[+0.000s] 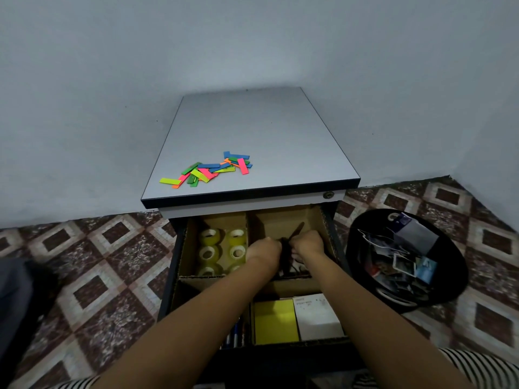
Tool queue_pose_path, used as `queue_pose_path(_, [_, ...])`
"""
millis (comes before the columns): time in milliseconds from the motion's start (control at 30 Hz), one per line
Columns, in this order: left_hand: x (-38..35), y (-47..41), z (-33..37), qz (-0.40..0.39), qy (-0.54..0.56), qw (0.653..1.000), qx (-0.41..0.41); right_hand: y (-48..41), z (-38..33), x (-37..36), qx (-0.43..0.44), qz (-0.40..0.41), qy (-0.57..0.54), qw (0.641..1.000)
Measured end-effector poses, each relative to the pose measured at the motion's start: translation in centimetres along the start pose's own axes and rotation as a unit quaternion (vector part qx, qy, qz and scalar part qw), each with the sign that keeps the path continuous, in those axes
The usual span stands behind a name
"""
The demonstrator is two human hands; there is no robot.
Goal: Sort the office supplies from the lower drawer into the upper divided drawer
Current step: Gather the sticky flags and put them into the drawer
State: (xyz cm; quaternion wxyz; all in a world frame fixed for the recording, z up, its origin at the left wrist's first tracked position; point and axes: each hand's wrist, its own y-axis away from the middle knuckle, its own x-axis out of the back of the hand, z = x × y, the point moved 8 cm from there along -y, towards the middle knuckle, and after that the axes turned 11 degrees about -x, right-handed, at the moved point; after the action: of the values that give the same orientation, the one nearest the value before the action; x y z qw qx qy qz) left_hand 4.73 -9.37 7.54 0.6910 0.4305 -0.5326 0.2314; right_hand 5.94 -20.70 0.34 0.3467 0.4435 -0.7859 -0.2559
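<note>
The upper divided drawer [323, 220] stands pulled out, split by cardboard walls. Both hands reach into its far right compartment. My left hand [264, 248] and my right hand [307, 244] hold a bundle of thin dark items [286, 256] between them, fingers curled round it; what the items are is too dark to tell. One dark stick [297, 230] pokes up toward the back. The far left compartment holds several clear tape rolls [222, 248]. A yellow notepad [276, 321] and a white pad [318, 315] lie in the near right compartment. Pens [234, 335] show in the near left one. The lower drawer is hidden.
Coloured sticky flags [207, 169] lie scattered on the cabinet's grey top [252, 130]. A black bin [404, 259] with paper scraps and cards stands on the patterned tile floor to the right. Blue walls close in behind.
</note>
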Motion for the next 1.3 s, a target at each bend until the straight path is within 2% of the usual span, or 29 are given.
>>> queue_pose_path(133, [0.6,0.4,0.2,0.033,-0.007,0.999,-0.019,0.3,-0.4,0.5,0.028,0.025,0.018,0.999])
queue_pose_path(300, [1.0,1.3,0.3,0.073,0.039,0.994,-0.066,2.8,-1.8,1.0,0.135,0.046,0.090,0.986])
queue_pose_path(533, [4.2,4.3,-1.4,0.242,0.160,0.950,-0.117,8.6,-4.3,2.3,0.325,0.043,0.132,0.935])
queue_pose_path(667, [5.0,7.0,-3.7,0.328,0.194,0.919,-0.105,12.3,-5.8,2.9,0.388,0.024,0.123,0.913])
queue_pose_path(833, [2.2,9.9,-7.1,0.347,0.203,0.915,-0.047,17.6,-8.8,2.1,0.470,0.036,0.139,0.871])
queue_pose_path(933, [0.7,11.5,-9.5,0.371,0.184,0.910,-0.007,19.3,-11.1,1.3,0.488,0.060,0.146,0.859])
queue_pose_path(1033, [1.8,12.7,-10.4,0.413,0.170,0.895,-0.004,20.0,-13.2,0.2,0.502,0.083,0.156,0.847])
queue_pose_path(1167, [7.9,13.2,-9.7,0.506,0.106,0.854,-0.053,19.1,-15.9,-1.1,0.500,0.115,0.183,0.838])
queue_pose_path(1300, [14.0,9.9,-9.7,0.516,0.030,0.853,-0.070,17.7,-17.6,-2.3,0.471,0.139,0.246,0.836])
